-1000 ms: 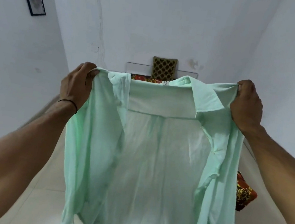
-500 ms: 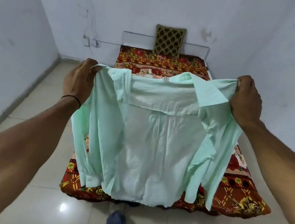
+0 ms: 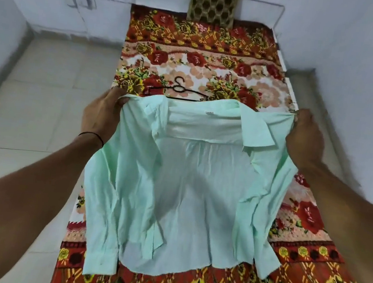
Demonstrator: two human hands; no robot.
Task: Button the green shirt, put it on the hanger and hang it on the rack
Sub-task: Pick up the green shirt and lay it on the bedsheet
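Between both hands [image 3: 103, 114] [image 3: 304, 138], green shirt [image 3: 186, 188]

bedroom, floral bed [image 3: 214, 57], pillow [image 3: 213, 2]

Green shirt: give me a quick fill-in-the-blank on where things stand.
The left hand and right hand each grip the green shirt by a ____.
Its front hangs apart, not yet ____.
The hanger lying on the floral bedspread is ____.
Missing: shoulder; buttoned; black.
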